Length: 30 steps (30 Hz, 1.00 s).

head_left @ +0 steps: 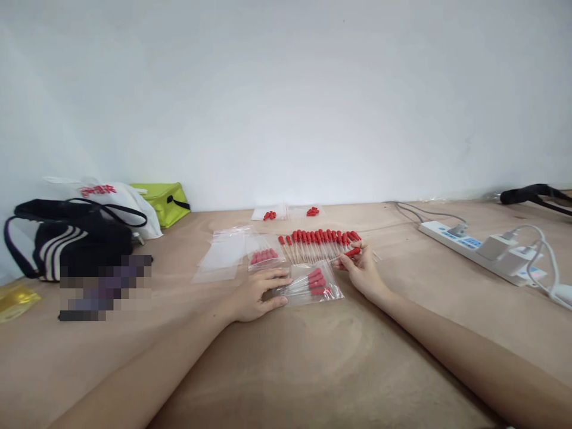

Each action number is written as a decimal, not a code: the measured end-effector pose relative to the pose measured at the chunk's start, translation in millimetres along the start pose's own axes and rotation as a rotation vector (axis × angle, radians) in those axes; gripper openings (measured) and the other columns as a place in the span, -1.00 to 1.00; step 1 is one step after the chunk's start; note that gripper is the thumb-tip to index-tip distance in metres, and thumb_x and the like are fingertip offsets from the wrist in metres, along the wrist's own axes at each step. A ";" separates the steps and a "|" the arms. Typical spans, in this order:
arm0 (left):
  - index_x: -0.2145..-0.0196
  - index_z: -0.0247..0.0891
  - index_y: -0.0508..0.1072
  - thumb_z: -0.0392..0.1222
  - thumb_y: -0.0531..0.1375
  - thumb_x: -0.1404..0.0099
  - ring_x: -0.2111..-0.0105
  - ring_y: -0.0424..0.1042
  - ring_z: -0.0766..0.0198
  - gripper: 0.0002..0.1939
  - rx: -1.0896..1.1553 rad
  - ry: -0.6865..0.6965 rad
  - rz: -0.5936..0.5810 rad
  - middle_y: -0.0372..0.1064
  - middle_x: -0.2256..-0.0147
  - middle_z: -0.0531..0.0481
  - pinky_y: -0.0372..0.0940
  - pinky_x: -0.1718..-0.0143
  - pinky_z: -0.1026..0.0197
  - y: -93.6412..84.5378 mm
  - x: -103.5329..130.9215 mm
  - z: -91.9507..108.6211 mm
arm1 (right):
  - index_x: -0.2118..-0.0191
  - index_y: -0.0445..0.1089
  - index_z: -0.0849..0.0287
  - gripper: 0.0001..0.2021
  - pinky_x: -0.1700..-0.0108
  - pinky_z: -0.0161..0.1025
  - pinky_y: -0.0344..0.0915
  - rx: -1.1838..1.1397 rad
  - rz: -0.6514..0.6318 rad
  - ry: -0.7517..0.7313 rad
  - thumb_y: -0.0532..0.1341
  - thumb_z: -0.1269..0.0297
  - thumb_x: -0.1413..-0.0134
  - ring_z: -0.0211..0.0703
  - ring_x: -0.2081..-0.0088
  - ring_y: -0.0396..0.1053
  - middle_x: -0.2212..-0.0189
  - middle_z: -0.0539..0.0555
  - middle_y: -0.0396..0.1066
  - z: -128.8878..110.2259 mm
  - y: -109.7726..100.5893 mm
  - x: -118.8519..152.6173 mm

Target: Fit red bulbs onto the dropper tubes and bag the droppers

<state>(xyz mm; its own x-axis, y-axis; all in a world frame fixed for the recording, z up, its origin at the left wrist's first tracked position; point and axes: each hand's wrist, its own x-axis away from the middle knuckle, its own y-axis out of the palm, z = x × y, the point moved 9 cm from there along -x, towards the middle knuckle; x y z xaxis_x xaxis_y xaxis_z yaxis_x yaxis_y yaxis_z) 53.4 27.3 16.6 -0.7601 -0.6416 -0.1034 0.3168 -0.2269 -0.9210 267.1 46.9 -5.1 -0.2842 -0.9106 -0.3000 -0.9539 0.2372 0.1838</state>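
A clear plastic bag (297, 291) with several red-tipped sticks in it lies flat on the table. My left hand (261, 293) rests on its left edge, fingers spread. Just right of the bag, my right hand (360, 271) pinches one red-capped stick (353, 252) between thumb and fingers. Behind both hands stretches a row of red-capped droppers or sticks (319, 237), their thin pale ends toward me. Another bag holding red-tipped pieces (263, 257) lies behind my left hand, beside a stack of flat clear bags (223, 253).
Two small bags with red caps (269, 215) lie near the wall. At right is a white power strip (473, 250) with plugs and cables. A black bag (80, 244), a white bag (134, 205) and a green box-shaped bag (163, 204) stand at left.
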 end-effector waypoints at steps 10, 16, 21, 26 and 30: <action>0.00 -0.15 0.30 -0.04 0.08 -0.20 -0.08 0.11 0.14 -0.60 -0.007 0.020 0.017 0.15 -0.08 -0.07 0.04 -0.08 0.02 -1.8 0.1 2.1 | 0.30 0.05 0.08 -0.56 0.50 -0.30 0.28 0.036 0.028 0.077 0.26 0.09 0.32 -0.32 0.60 0.28 0.61 -0.17 0.20 0.2 -4.5 0.3; 0.01 -0.14 0.31 -0.04 0.08 -0.20 -0.07 0.13 0.13 -0.60 0.001 0.031 0.030 0.16 -0.07 -0.06 0.05 -0.07 0.02 -2.5 0.4 2.6 | 0.40 0.26 0.16 -0.61 0.36 -0.23 0.32 0.072 -0.098 0.164 0.27 0.00 0.36 -0.28 0.52 0.34 0.55 -0.03 0.35 6.8 7.2 4.3; 0.00 -0.14 0.30 -0.03 0.07 -0.20 -0.08 0.11 0.13 -0.59 -0.001 0.022 0.021 0.14 -0.08 -0.05 0.03 -0.08 0.02 -1.0 0.2 0.8 | 0.41 0.33 0.20 -0.65 0.50 -0.28 0.28 0.146 -0.180 0.204 0.29 0.07 0.37 -0.32 0.61 0.27 0.62 -0.06 0.34 12.0 15.0 9.2; -0.02 -0.14 0.27 -0.02 0.07 -0.21 -0.10 0.08 0.13 -0.58 -0.001 0.011 0.003 0.11 -0.09 -0.06 0.01 -0.10 0.02 -0.5 -0.1 1.5 | 0.38 0.32 0.21 -0.67 0.39 -0.28 0.29 0.143 -0.220 0.181 0.31 0.20 0.38 -0.29 0.49 0.34 0.51 -0.02 0.38 10.2 18.7 9.2; -0.06 -0.17 0.20 -0.01 0.06 -0.21 -0.11 0.06 0.14 -0.52 -0.026 -0.001 0.004 0.10 -0.10 -0.07 0.00 -0.10 0.03 0.2 0.0 -0.3 | 0.31 0.28 0.18 -0.68 0.26 -0.27 0.29 0.106 -0.340 0.155 0.28 0.26 0.31 -0.27 0.37 0.37 0.45 -0.01 0.38 6.9 29.7 13.1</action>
<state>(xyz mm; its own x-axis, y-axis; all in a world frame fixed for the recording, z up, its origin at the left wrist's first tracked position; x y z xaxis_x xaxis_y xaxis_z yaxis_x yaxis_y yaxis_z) 53.3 27.5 16.3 -0.7583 -0.6432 -0.1064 0.3050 -0.2057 -0.9299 234.4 44.4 -10.1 0.0605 -0.9818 -0.1803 -0.9981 -0.0612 -0.0019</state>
